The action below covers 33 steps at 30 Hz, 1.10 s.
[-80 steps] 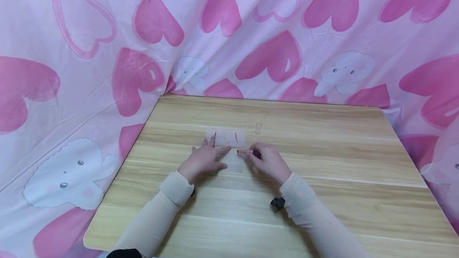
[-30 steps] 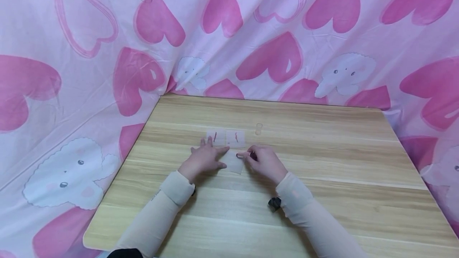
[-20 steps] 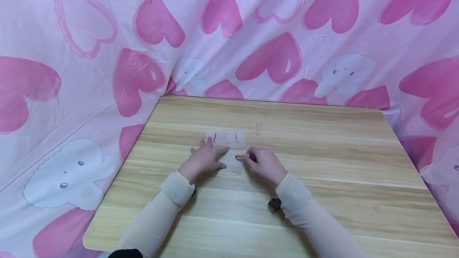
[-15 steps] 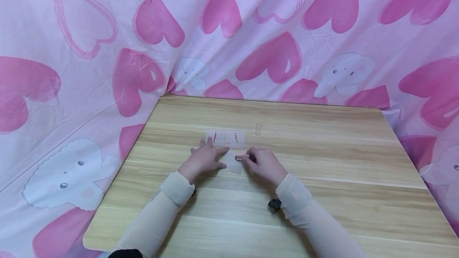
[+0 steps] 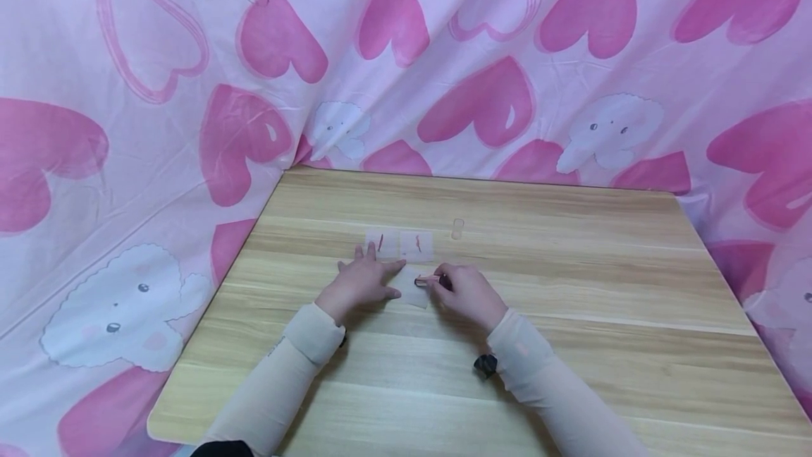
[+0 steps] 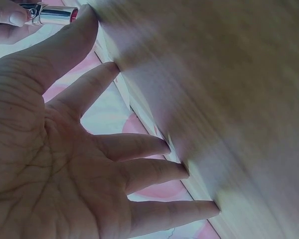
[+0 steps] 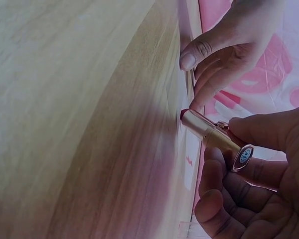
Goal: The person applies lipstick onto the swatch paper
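My right hand point(image 5: 471, 293) pinches a gold lipstick point(image 7: 200, 128) between thumb and fingers, its red tip pointing left. In the head view that tip is right at a thin whitish paper slip point(image 5: 414, 295). With fingers spread, my left hand point(image 5: 358, 281) rests its fingertips on the table, the thumb and index finger at the slip's left side. Behind it lie two more slips side by side: the left slip point(image 5: 390, 250) carries one red streak and the right slip point(image 5: 424, 254) a wavy one. Part of the front slip is hidden by the right fingers.
A small clear oblong piece point(image 5: 457, 229) lies on the wooden table point(image 5: 571, 266) behind the right hand. Pink heart-patterned cloth point(image 5: 476, 101) hangs along the back and both sides of the table. Dark bands with small devices sit at both wrists.
My right hand has moved the lipstick slightly toward me and left, its tip going from the front slip's far edge to its middle. The left hand has barely shifted.
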Available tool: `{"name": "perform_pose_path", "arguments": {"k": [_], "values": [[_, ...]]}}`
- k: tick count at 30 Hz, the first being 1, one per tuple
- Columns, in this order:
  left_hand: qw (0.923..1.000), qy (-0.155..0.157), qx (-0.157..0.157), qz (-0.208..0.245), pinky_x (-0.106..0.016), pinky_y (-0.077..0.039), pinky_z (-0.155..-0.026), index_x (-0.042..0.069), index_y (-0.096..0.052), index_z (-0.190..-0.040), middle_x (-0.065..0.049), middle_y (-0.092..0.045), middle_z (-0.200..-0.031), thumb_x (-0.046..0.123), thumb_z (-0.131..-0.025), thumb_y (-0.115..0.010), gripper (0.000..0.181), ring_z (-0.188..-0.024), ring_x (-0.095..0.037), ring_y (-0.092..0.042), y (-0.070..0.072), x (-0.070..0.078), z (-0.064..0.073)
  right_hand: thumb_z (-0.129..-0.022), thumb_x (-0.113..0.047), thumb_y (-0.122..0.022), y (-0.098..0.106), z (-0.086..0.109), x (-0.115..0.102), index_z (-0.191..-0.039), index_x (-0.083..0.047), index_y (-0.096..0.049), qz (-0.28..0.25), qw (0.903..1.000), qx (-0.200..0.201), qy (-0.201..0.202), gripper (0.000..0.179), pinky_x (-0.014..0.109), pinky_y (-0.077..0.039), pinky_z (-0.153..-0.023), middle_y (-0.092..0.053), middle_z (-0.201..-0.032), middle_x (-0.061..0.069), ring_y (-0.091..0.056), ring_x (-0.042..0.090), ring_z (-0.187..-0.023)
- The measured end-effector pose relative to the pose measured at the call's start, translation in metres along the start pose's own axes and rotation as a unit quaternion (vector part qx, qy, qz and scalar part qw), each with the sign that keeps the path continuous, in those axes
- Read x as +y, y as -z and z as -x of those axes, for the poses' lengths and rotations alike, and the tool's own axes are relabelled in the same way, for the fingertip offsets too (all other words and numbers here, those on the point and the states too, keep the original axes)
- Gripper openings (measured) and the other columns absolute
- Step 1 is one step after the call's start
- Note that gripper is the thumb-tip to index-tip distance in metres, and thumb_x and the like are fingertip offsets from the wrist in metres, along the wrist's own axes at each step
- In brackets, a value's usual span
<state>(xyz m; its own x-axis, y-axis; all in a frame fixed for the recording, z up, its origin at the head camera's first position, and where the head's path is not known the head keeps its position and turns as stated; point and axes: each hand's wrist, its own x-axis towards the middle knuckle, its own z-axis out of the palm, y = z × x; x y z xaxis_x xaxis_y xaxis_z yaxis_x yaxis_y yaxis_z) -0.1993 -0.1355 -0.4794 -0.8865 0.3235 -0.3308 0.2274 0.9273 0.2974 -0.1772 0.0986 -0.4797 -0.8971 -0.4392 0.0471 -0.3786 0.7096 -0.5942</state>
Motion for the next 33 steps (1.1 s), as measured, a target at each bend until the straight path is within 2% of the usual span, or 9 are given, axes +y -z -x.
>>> {"name": "perform_pose_path", "arguments": {"k": [9, 18, 33], "values": [[1.0, -0.001, 0.003, -0.002, -0.086, -0.02, -0.097, 0.038, -0.047, -0.15, -0.036, -0.013, -0.159, 0.054, -0.088, -0.071, 0.068, -0.141, -0.063, -0.012, -0.0005, -0.0001, 0.0001, -0.098, -0.024, -0.067, -0.0018, 0.0009, 0.0008, -0.092, -0.012, -0.071, 0.009, 1.0, -0.002, 0.003, 0.014, 0.025, -0.041, -0.049, -0.053, -0.062, -0.009, -0.047, 0.006, -0.053], [0.9999, 0.003, 0.004, -0.011, -0.085, -0.023, -0.098, 0.039, -0.048, -0.149, -0.035, -0.014, -0.159, 0.054, -0.088, -0.071, 0.068, -0.142, -0.061, -0.014, 0.0003, -0.0001, -0.0004, -0.096, -0.022, -0.069, -0.0022, 0.0035, 0.0002, -0.09, -0.011, -0.07, 0.014, 0.9998, 0.006, 0.016, 0.013, 0.024, -0.041, -0.05, -0.053, -0.063, -0.009, -0.047, 0.007, -0.054], [0.9999, 0.003, 0.002, -0.01, -0.085, -0.021, -0.098, 0.04, -0.047, -0.15, -0.034, -0.014, -0.16, 0.055, -0.088, -0.071, 0.068, -0.142, -0.061, -0.013, 0.0008, 0.0002, -0.0003, -0.097, -0.024, -0.069, -0.001, 0.0064, -0.0004, -0.093, -0.011, -0.07, 0.001, 0.9999, -0.014, 0.001, 0.014, 0.025, -0.041, -0.05, -0.055, -0.066, -0.008, -0.048, 0.009, -0.055]]}}
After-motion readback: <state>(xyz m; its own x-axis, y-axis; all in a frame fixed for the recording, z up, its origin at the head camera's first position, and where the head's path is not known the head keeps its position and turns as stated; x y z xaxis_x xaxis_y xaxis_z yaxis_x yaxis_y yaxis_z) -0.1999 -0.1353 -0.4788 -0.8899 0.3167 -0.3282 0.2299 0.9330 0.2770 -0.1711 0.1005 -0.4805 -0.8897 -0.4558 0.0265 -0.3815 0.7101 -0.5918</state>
